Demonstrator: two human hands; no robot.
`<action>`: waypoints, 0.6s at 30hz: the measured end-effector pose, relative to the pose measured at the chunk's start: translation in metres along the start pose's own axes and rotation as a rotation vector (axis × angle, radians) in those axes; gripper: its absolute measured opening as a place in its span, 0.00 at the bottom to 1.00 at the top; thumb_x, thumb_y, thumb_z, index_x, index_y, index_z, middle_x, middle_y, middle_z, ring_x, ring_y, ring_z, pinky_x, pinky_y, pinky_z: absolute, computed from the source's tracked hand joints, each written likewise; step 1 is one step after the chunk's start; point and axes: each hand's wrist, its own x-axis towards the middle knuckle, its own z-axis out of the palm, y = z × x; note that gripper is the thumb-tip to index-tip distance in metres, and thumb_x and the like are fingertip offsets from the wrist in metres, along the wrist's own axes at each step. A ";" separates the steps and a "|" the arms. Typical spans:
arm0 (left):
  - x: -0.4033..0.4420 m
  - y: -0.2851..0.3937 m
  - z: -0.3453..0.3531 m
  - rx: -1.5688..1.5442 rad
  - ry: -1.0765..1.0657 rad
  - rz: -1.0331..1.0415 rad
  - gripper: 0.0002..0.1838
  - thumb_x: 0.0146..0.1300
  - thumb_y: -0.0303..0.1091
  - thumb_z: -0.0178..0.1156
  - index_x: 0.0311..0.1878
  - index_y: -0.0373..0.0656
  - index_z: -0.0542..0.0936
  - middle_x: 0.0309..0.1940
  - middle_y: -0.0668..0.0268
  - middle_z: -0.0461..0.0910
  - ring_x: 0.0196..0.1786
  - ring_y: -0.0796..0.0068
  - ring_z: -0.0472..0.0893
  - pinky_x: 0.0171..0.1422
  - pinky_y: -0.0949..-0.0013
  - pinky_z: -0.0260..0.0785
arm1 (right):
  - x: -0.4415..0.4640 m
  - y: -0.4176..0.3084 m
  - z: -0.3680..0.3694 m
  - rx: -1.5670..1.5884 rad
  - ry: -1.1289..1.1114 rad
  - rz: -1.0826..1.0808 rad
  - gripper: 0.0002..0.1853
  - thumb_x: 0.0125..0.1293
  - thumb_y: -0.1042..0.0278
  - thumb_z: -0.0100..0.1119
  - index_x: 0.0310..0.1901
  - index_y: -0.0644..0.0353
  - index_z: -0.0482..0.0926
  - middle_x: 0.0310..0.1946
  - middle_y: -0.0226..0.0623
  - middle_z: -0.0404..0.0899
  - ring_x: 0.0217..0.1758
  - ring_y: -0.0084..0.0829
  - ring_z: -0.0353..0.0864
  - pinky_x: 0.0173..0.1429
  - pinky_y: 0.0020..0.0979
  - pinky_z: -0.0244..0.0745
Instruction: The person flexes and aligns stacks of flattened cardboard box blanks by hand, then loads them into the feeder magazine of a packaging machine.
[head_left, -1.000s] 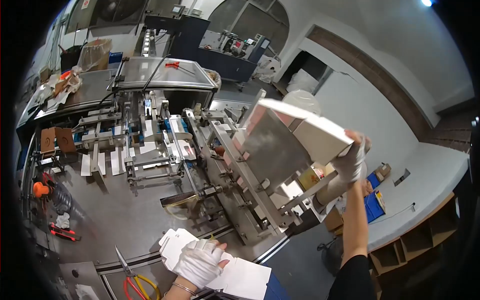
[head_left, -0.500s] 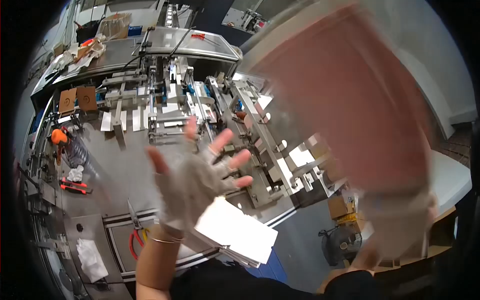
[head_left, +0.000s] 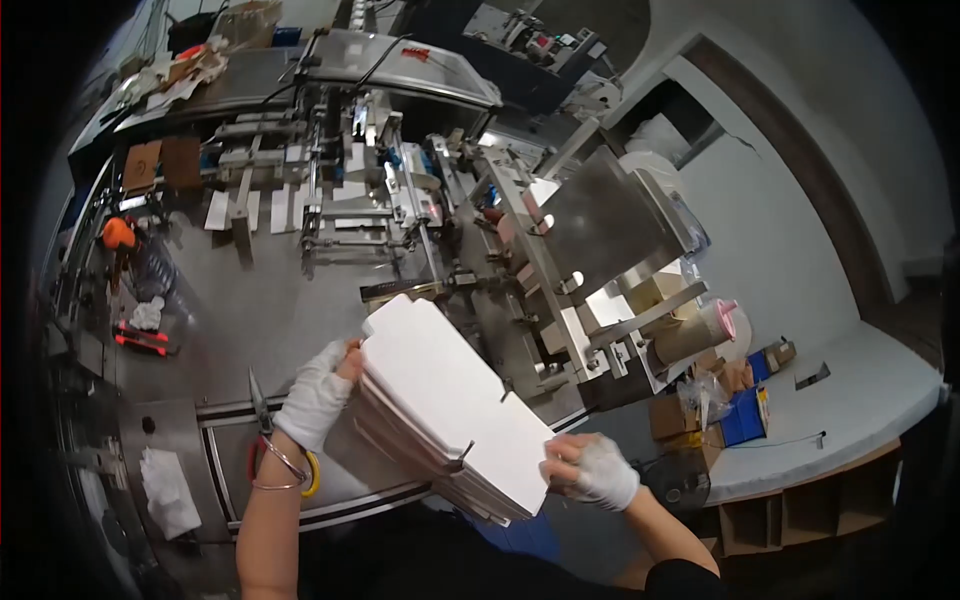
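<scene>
Left hand and right hand, both gloved, clasp opposite ends of one white card stack. One pair of scissors lies beside the left hand.

Two hands are holding one card stack; one pair of scissors and two cardboard pieces are resting left.

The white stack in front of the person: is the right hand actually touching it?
Touching. The head view shows the right hand with its fingertips against the end of the white stack, with no gap.
</scene>
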 end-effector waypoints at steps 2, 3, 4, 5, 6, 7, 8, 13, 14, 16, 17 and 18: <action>0.000 0.004 0.001 0.061 -0.054 0.016 0.27 0.61 0.46 0.57 0.56 0.35 0.70 0.47 0.60 0.77 0.51 0.71 0.75 0.58 0.70 0.64 | 0.000 0.011 -0.039 -0.060 0.139 0.103 0.23 0.47 0.69 0.66 0.47 0.53 0.73 0.46 0.39 0.74 0.50 0.40 0.73 0.50 0.42 0.68; 0.002 0.007 0.000 -0.003 -0.082 0.002 0.28 0.60 0.45 0.58 0.57 0.35 0.69 0.48 0.59 0.76 0.52 0.70 0.75 0.59 0.71 0.64 | -0.009 0.032 -0.039 -0.153 0.429 0.238 0.24 0.46 0.68 0.68 0.47 0.55 0.73 0.46 0.40 0.74 0.50 0.42 0.73 0.51 0.42 0.68; 0.003 0.008 0.000 -0.066 -0.114 -0.010 0.29 0.59 0.44 0.59 0.59 0.35 0.67 0.50 0.59 0.75 0.52 0.69 0.74 0.60 0.71 0.63 | -0.022 0.058 -0.036 -0.245 0.722 0.378 0.25 0.45 0.67 0.70 0.47 0.56 0.74 0.46 0.41 0.74 0.50 0.43 0.73 0.52 0.43 0.68; 0.006 0.003 0.003 -0.154 -0.081 0.091 0.30 0.59 0.40 0.60 0.61 0.36 0.65 0.50 0.60 0.75 0.53 0.66 0.74 0.60 0.70 0.64 | -0.028 0.086 -0.048 -0.405 0.733 0.471 0.27 0.45 0.64 0.70 0.49 0.57 0.73 0.46 0.41 0.74 0.50 0.44 0.72 0.52 0.44 0.67; 0.007 0.003 0.005 -0.197 -0.056 0.114 0.30 0.58 0.38 0.61 0.61 0.37 0.65 0.50 0.60 0.75 0.53 0.66 0.74 0.59 0.69 0.64 | -0.026 0.113 -0.059 -0.568 0.742 0.563 0.30 0.44 0.61 0.71 0.51 0.58 0.72 0.46 0.41 0.74 0.50 0.45 0.72 0.53 0.45 0.67; 0.011 0.005 0.007 -0.237 -0.035 0.139 0.30 0.58 0.37 0.61 0.62 0.38 0.64 0.50 0.60 0.75 0.52 0.66 0.75 0.59 0.69 0.65 | -0.020 0.132 -0.061 -0.642 0.607 0.580 0.32 0.46 0.58 0.70 0.54 0.57 0.70 0.47 0.42 0.73 0.52 0.46 0.71 0.54 0.47 0.64; 0.015 0.008 0.011 -0.280 -0.019 0.173 0.30 0.57 0.36 0.62 0.62 0.39 0.64 0.50 0.60 0.75 0.52 0.66 0.75 0.59 0.68 0.65 | -0.015 0.149 -0.062 -0.722 0.475 0.597 0.34 0.47 0.56 0.69 0.56 0.57 0.68 0.49 0.42 0.72 0.54 0.46 0.69 0.56 0.50 0.62; 0.001 0.056 0.018 0.253 -0.037 0.056 0.31 0.54 0.33 0.62 0.62 0.41 0.64 0.49 0.59 0.76 0.51 0.69 0.75 0.57 0.70 0.66 | 0.031 0.188 -0.051 -0.767 -0.023 0.380 0.36 0.48 0.50 0.63 0.61 0.48 0.65 0.59 0.39 0.63 0.65 0.43 0.57 0.65 0.52 0.50; -0.004 0.053 0.018 0.281 -0.035 0.021 0.31 0.54 0.33 0.62 0.62 0.41 0.64 0.49 0.58 0.76 0.51 0.69 0.76 0.57 0.70 0.66 | 0.039 0.195 -0.043 -0.765 0.012 0.288 0.34 0.49 0.51 0.61 0.60 0.46 0.65 0.58 0.37 0.64 0.65 0.42 0.57 0.65 0.51 0.50; -0.009 0.034 0.023 0.086 0.019 0.112 0.31 0.54 0.32 0.61 0.62 0.41 0.64 0.49 0.58 0.76 0.50 0.70 0.76 0.57 0.70 0.65 | 0.052 0.199 -0.028 -0.821 -0.031 0.202 0.28 0.51 0.53 0.58 0.57 0.44 0.68 0.56 0.35 0.66 0.64 0.41 0.59 0.65 0.50 0.50; -0.011 0.027 0.026 -0.015 0.047 0.150 0.31 0.54 0.31 0.61 0.62 0.41 0.64 0.49 0.58 0.76 0.50 0.70 0.76 0.57 0.71 0.65 | 0.055 0.201 -0.025 -0.845 -0.058 0.154 0.25 0.52 0.54 0.56 0.55 0.43 0.70 0.54 0.35 0.67 0.64 0.41 0.60 0.65 0.50 0.51; -0.013 0.025 0.027 -0.018 0.051 0.145 0.31 0.54 0.31 0.61 0.62 0.41 0.64 0.49 0.58 0.76 0.50 0.70 0.76 0.57 0.71 0.65 | 0.056 0.202 -0.026 -0.826 -0.044 0.145 0.24 0.52 0.55 0.56 0.53 0.43 0.71 0.54 0.35 0.68 0.64 0.40 0.61 0.65 0.49 0.51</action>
